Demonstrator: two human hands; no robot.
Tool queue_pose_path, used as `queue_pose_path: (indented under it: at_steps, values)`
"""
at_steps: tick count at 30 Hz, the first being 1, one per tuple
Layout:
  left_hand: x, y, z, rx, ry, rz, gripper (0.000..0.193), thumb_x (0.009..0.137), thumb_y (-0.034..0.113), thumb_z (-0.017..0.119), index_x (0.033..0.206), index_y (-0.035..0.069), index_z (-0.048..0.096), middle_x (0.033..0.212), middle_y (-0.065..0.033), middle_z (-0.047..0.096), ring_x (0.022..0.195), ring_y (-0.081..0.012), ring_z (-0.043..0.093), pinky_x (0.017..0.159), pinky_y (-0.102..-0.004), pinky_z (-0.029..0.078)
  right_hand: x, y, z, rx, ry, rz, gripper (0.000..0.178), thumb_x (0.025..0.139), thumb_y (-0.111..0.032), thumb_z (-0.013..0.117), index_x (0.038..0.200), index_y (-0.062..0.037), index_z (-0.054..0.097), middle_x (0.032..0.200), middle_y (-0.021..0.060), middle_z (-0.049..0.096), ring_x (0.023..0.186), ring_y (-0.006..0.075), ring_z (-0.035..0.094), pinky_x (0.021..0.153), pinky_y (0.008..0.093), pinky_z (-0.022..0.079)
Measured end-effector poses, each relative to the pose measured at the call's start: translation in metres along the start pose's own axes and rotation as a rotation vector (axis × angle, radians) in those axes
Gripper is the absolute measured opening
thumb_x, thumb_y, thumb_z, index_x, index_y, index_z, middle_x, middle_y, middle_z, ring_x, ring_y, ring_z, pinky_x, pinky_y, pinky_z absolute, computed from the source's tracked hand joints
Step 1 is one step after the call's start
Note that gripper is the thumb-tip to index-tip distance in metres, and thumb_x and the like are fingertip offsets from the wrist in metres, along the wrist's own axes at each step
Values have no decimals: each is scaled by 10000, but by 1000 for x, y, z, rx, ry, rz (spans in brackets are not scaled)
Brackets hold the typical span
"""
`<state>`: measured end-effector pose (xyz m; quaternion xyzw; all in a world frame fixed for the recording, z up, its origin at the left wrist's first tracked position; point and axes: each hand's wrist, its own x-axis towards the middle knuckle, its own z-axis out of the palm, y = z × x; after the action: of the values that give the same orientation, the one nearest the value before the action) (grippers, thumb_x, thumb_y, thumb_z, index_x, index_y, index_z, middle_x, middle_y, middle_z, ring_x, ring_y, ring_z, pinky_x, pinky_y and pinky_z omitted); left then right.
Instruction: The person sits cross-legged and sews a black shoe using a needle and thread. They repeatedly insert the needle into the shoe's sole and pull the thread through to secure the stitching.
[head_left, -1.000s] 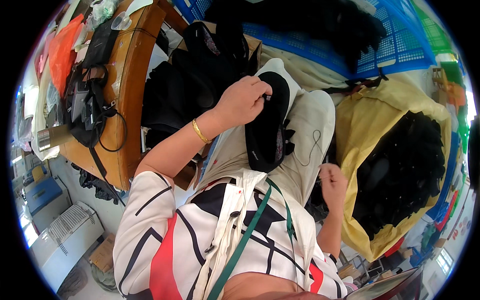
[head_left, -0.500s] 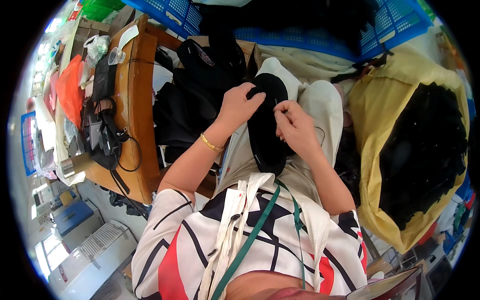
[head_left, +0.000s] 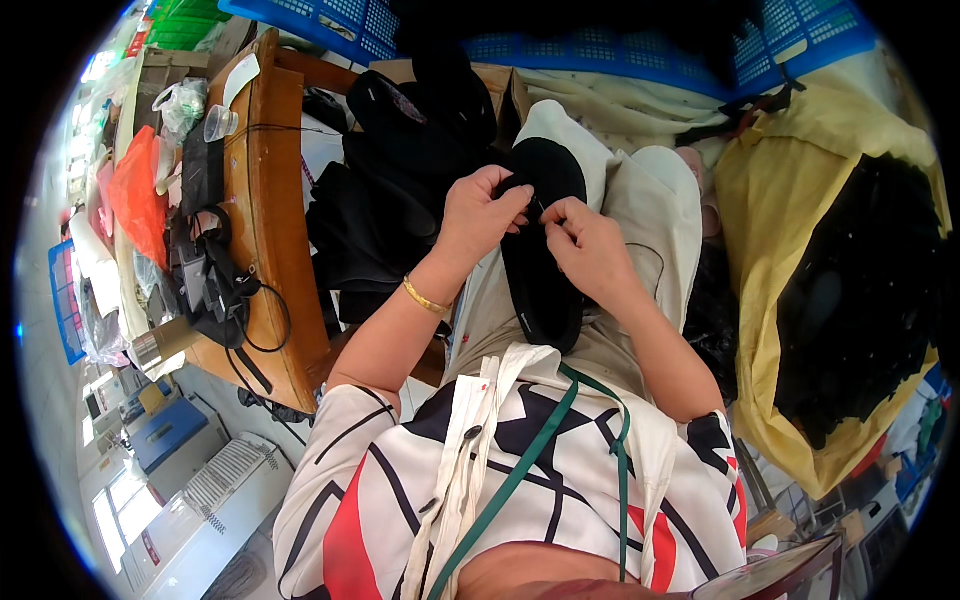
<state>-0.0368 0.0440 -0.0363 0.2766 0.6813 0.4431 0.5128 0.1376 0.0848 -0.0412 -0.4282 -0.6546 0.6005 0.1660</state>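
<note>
Across my lap, on the pale trousers [head_left: 655, 205], lies a long black slipper-shaped piece [head_left: 545, 300] with rounded ends. My left hand [head_left: 482, 215], a gold bangle at its wrist, is closed on the upper left edge of this piece, thumb and fingers pinched together. From the other side my right hand [head_left: 592, 248] pinches over the middle of the piece, its fingertips close to the left ones. Something thin and small shows between the two sets of fingertips, too small to name. A pile of similar black pieces [head_left: 385, 215] rests beside my left forearm.
A wooden table [head_left: 265, 190] stands at left, bearing a black bag with cords [head_left: 210, 275] and an orange plastic bag [head_left: 138, 195]. Ahead is a blue plastic basket [head_left: 600, 58] with black material. A yellow sack [head_left: 755, 230] of black pieces stands close at right.
My right hand has shifted left along the black piece, its fingertips now nearer my left hand's. The left hand keeps its pinch on the edge. The whole view has shifted slightly.
</note>
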Motion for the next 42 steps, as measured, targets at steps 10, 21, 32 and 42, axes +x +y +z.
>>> queue_pose_path:
  at_steps: [10, 21, 32, 42]
  values:
    - [10, 3, -8, -18, -102, -122, 149, 863, 155, 694, 851, 17, 639, 699, -31, 641, 571, -96, 626, 505, -219, 506, 1, 4, 8, -312, 99, -203, 103, 894, -103, 563, 974, -43, 537, 697, 155, 639, 622, 331, 641, 555, 431, 494]
    - [11, 11, -14, -85, -214, -206, 93, 899, 129, 647, 886, 37, 649, 710, -29, 645, 585, -100, 640, 505, -202, 499, 4, 5, 4, -580, 125, -352, 88, 911, -112, 564, 952, -70, 498, 673, 132, 632, 613, 339, 646, 502, 446, 484]
    - [13, 15, -11, 8, -214, -192, 89, 897, 131, 650, 908, 43, 656, 729, -22, 657, 580, -83, 634, 496, -191, 483, 10, -2, -17, -407, 0, -336, 64, 918, -119, 557, 972, -86, 547, 743, 146, 663, 668, 377, 642, 573, 489, 490]
    - [25, 12, -19, -65, -353, -272, 116, 900, 165, 632, 868, 53, 636, 728, -23, 641, 591, -107, 639, 515, -215, 499, 9, 7, -4, -335, 111, -323, 44, 946, -122, 543, 981, -96, 534, 747, 161, 650, 694, 388, 636, 583, 491, 486]
